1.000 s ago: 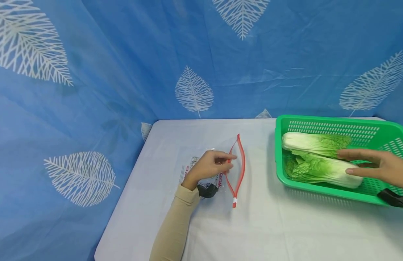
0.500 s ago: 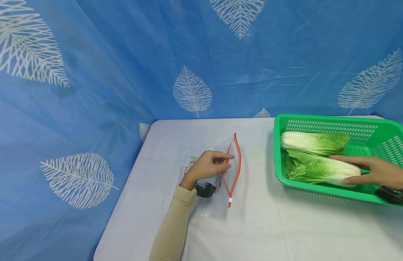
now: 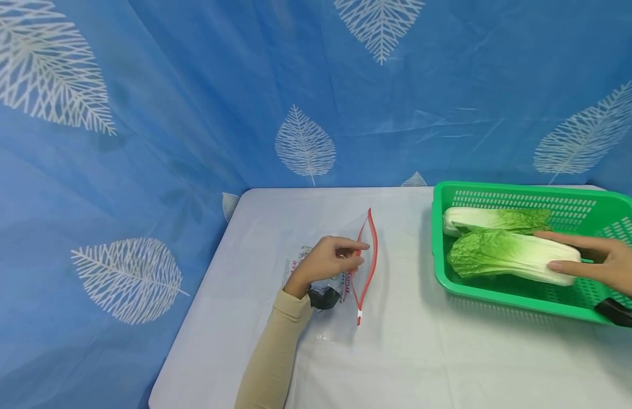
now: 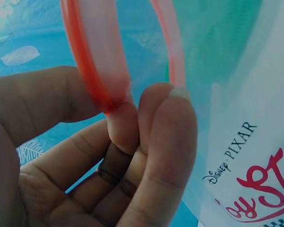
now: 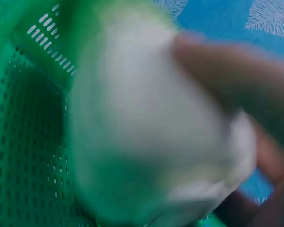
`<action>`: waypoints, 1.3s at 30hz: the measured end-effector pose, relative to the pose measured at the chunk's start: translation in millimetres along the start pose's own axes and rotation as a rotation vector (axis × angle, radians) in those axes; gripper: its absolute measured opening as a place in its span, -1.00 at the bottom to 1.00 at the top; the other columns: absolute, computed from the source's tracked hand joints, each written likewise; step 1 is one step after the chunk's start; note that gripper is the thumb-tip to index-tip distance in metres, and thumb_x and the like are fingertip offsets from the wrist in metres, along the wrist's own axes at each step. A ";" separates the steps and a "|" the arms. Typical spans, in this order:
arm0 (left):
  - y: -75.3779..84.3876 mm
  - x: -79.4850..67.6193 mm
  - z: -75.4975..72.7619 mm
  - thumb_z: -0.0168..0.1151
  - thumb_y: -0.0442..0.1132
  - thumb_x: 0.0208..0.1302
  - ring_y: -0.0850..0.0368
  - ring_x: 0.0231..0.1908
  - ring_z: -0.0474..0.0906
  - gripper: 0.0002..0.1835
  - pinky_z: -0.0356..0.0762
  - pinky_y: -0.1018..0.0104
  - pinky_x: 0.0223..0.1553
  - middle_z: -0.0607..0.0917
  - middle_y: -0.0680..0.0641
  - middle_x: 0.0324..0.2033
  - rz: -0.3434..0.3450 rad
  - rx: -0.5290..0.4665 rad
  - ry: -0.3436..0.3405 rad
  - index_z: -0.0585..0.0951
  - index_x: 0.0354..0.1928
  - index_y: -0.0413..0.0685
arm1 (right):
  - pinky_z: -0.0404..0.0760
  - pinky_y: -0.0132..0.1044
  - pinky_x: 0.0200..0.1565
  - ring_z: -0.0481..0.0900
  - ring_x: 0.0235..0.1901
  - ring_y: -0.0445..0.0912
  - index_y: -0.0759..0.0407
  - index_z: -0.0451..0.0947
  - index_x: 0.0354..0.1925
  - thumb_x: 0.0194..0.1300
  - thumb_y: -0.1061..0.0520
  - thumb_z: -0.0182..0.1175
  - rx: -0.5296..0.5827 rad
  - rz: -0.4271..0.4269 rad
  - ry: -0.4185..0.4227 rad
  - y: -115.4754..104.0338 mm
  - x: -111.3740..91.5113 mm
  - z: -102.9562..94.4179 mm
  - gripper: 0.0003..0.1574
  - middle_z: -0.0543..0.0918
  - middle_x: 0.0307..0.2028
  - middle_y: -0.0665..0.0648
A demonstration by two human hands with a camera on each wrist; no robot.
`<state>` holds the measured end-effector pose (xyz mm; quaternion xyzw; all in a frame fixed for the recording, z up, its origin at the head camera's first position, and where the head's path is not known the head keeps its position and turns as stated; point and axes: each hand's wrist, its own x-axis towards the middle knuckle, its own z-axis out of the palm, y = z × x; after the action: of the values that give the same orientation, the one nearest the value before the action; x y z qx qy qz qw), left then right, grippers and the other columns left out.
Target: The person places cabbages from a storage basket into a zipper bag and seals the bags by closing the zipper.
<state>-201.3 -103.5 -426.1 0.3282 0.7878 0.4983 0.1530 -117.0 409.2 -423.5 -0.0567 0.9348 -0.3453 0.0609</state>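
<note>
In the head view, my left hand (image 3: 326, 260) holds a clear zip bag with a red zip edge (image 3: 373, 255) at its mouth. The left wrist view shows finger and thumb at the red strips (image 4: 80, 52), which stand apart, and printed lettering on the bag. To the right, my right hand (image 3: 610, 260) grips a napa cabbage (image 3: 515, 255) by its thick white end, thumb on the near side and fingers on the far side. The leafy end points left, over the green basket (image 3: 500, 300). The right wrist view shows this cabbage (image 5: 142, 94) blurred, close to the camera.
Another napa cabbage (image 3: 474, 218) lies along the basket's back wall, partly covered by the held one. A white cloth covers the table (image 3: 408, 358). Blue sheeting with white leaf prints (image 3: 306, 145) hangs behind and to the left.
My right hand has closed round the near cabbage and raised it a little, shifting it right. The left hand stays at the bag's mouth, whose red edge has moved slightly left.
</note>
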 end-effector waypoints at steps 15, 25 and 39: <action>-5.6 -8.9 0.8 0.27 -0.24 0.45 0.11 -0.37 0.59 -0.63 0.51 0.34 -0.37 0.67 -0.05 -0.37 -0.031 -0.011 0.014 0.65 0.22 -0.22 | 0.43 -0.43 -0.37 0.48 -0.22 -0.28 0.31 -0.06 0.61 0.47 0.64 -0.27 0.867 -0.458 0.029 -51.6 -1.7 20.9 -0.16 0.22 0.48 0.02; 1.6 -10.3 -4.6 0.28 -0.24 0.44 0.13 -0.34 0.63 -0.61 0.56 0.31 -0.37 0.64 -0.05 -0.33 0.000 -0.022 0.010 0.64 0.24 -0.19 | 0.33 -0.47 0.25 -0.26 0.58 -0.23 0.27 -0.12 0.63 0.57 0.45 -0.22 0.941 -0.488 -0.186 -95.5 4.1 57.0 -0.23 -0.17 0.63 -0.04; 25.6 -11.3 -8.1 0.20 -0.47 0.40 0.19 -0.26 0.52 -0.58 0.63 0.36 -0.16 0.60 -0.02 -0.28 0.047 0.099 -0.062 0.60 0.28 -0.22 | 0.41 -0.25 -0.19 0.22 0.44 -0.26 0.48 0.08 0.52 0.40 0.61 -0.07 0.755 -0.543 -0.176 -121.1 5.9 84.8 -0.23 0.19 0.56 0.08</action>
<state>-188.2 -109.2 -400.6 0.3689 0.7983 0.4520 0.1490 -102.1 262.7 -409.0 -0.3019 0.6866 -0.6583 0.0640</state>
